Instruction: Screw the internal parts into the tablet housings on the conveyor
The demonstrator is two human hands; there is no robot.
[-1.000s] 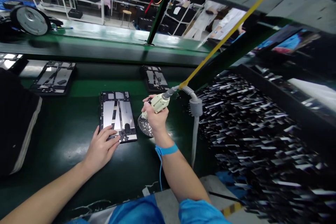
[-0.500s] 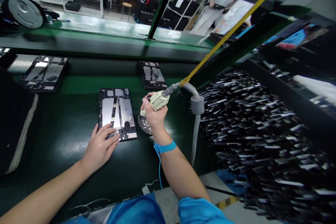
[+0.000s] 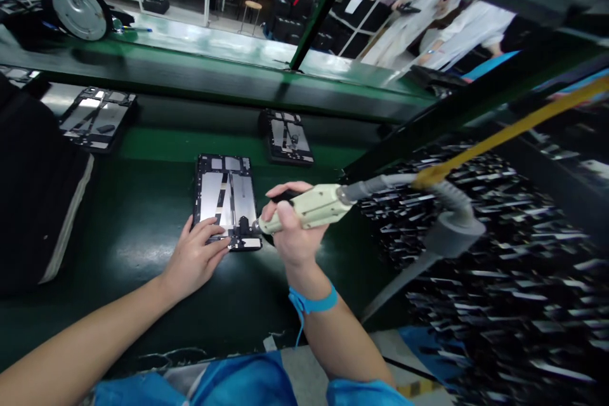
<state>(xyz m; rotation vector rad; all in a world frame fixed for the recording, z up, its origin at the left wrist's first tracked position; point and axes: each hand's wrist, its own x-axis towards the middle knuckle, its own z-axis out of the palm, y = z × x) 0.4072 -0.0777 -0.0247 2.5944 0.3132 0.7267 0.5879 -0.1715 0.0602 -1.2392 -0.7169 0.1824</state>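
An opened tablet (image 3: 245, 193) with its metal inside showing lies on the green work surface. My left hand (image 3: 196, 257) rests on its lower left part, fingers spread and fingertips touching it. In my right hand (image 3: 297, 238) is a pale electric screwdriver (image 3: 314, 208), gripped with the fingers wrapped round it and tilted. Its tip points at the tablet's lower right edge; whether it touches a screw there I cannot tell. The round screw dish is almost wholly hidden behind my right hand.
Two more opened tablets lie farther back, one left (image 3: 98, 119) and one right (image 3: 288, 137). A black padded block (image 3: 38, 184) stands at the left. Many dark strips (image 3: 480, 292) fill the right side. A yellow strap (image 3: 523, 127) holds the screwdriver's cable. People in white stand beyond the bench.
My right hand has brought the screwdriver from the round dish leftward to the tablet's lower right edge, tilting it flatter. My left hand stays on the tablet. The whole view has shifted slightly.
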